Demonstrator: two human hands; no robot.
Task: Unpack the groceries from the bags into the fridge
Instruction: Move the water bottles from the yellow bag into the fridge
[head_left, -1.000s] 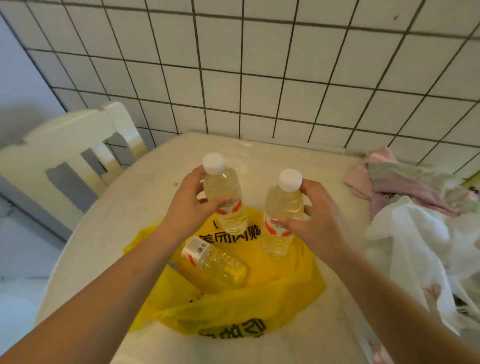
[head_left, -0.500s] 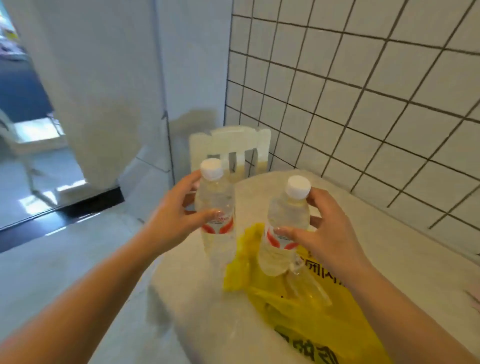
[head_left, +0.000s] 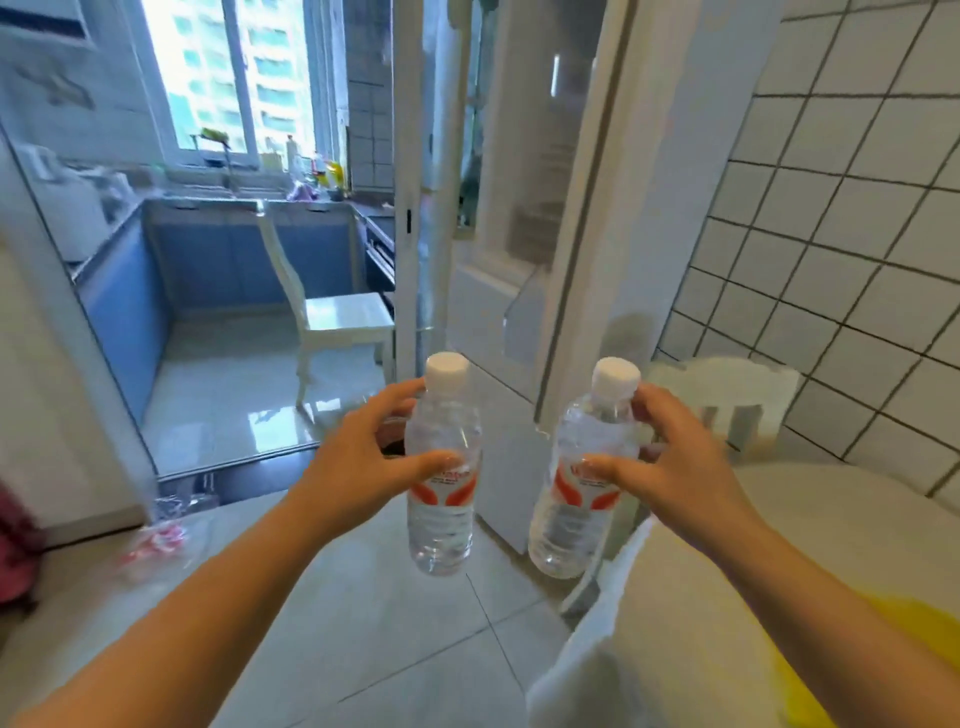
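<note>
Water bottles, two, held upright in the air above the floor: left hand grips left bottle, right hand grips right bottle, both at the shoulder. Full, so probably heavyish; thin smooth plastic likely dents and slips. Labelled waist looks safest hold.

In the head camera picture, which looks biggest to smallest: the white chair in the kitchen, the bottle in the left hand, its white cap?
1. White chair, though it stands farther off
2. Left-hand bottle
3. Its white cap
</note>
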